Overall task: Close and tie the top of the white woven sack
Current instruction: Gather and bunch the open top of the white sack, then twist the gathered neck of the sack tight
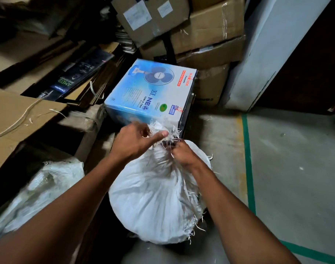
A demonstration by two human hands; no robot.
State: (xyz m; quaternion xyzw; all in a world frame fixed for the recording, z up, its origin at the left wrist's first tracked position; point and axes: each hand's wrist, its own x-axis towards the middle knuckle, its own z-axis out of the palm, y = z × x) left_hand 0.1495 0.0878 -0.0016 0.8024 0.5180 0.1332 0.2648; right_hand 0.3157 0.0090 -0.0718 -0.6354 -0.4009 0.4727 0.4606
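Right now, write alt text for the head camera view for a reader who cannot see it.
Two hands grip the gathered, frayed neck of a full white woven sack standing on a concrete floor: the left hand pinches the bunched top, the right hand clutches just below it. Behind stands a blue table fan box, with stacked cardboard boxes beyond.

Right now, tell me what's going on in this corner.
A person is closing a full white woven sack that stands on the floor. The left hand bunches the frayed sack mouth together, while the right hand grips the gathered neck just below, apparently working a tie there. No finished knot shows yet. A blue table fan box sits right behind the sack, and another white sack lies to the left.
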